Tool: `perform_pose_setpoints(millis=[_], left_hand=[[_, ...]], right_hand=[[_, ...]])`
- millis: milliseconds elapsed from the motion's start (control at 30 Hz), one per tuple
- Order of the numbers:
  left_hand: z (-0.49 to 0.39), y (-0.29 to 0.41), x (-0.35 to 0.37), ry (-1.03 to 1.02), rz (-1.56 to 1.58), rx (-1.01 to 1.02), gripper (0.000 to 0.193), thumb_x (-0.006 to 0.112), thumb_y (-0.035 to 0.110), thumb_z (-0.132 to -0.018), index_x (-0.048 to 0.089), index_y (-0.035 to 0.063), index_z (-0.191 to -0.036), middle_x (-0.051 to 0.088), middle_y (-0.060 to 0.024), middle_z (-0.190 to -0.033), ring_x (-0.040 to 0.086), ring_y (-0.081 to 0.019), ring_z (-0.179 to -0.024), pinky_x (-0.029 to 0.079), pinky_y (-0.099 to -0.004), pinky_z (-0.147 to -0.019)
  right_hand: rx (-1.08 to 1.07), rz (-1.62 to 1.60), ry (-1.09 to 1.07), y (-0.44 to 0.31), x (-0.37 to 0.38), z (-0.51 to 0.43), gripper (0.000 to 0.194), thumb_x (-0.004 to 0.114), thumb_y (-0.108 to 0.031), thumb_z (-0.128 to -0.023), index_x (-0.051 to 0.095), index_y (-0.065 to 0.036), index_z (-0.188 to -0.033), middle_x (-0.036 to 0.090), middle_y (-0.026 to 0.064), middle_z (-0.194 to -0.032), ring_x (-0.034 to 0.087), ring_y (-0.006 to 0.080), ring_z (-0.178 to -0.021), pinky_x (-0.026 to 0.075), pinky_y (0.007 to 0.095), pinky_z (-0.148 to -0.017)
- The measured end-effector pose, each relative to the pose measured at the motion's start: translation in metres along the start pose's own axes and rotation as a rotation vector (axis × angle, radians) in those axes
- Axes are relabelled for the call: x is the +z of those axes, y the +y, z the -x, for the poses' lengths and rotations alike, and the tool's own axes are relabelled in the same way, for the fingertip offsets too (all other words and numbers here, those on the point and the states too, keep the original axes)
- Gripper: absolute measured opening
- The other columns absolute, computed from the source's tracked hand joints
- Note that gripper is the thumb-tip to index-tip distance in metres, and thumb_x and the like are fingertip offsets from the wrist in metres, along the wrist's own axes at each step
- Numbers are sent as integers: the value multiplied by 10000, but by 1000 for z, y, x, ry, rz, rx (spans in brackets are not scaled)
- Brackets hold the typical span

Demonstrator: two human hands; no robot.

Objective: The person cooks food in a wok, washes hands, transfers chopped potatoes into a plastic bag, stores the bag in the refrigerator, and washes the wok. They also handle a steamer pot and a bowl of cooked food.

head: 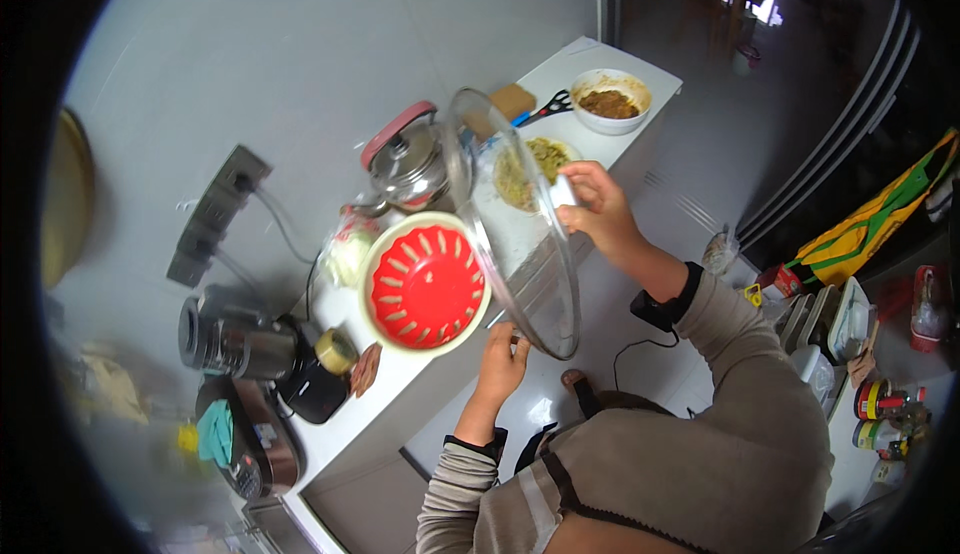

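Observation:
In my right hand (600,213) is the white knob of a large clear glass pot lid (525,273). The lid is tilted steeply on edge, beside and partly over the counter. My left hand (501,366) has its fingers curled by the lid's lower rim; whether they grip it is unclear. Close to both hands, a cream-rimmed bowl with a red slotted inside (427,288) stands on the white counter (405,365). Through the glass shows a plate of chopped greenish food (544,153).
A steel kettle (409,164) with a pink handle stands against the wall. Scissors (553,104) lie near a white bowl of brown food (611,102). A blender (240,344) and a rice cooker (251,441) line the near counter. Jars (874,400) stand on the opposite side.

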State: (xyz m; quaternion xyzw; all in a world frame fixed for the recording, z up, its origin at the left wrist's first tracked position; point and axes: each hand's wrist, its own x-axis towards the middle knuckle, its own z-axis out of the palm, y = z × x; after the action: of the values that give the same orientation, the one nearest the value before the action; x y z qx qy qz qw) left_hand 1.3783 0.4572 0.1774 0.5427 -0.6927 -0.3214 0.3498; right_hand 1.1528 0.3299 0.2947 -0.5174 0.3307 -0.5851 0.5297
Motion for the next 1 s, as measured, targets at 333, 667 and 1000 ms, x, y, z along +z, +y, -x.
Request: perform_pose_setpoints(millis=[333, 667, 1000], left_hand=[[-60, 10, 51, -158, 215, 4, 219, 551, 140, -913, 548, -10, -1072, 608, -92, -882, 591, -171, -779, 480, -289, -704], [-98, 3, 68, -196, 755, -443, 444, 502, 342, -949, 509, -48, -1161, 580, -99, -987, 597, -164, -855, 500, -250, -750], [-90, 35, 90, 249, 1246, -707, 349, 493, 106, -835, 452, -53, -1144, 562, -166, -1031, 602, -251, -900, 555, -316, -747]], right_hand=[[-127, 287, 443, -31, -117, 23, 344, 616, -41, -802, 510, -59, -1129, 563, 23, -982, 541, 71, -753, 451, 219, -561], [2, 337, 510, -19, -141, 62, 385, 664, -48, -765, 520, -60, -1122, 546, 38, -1018, 555, 111, -799, 478, 237, -597], [78, 435, 468, -47, -162, 122, 405, 637, -40, -752, 506, -43, -1136, 527, 41, -1044, 516, 112, -820, 457, 256, -617]])
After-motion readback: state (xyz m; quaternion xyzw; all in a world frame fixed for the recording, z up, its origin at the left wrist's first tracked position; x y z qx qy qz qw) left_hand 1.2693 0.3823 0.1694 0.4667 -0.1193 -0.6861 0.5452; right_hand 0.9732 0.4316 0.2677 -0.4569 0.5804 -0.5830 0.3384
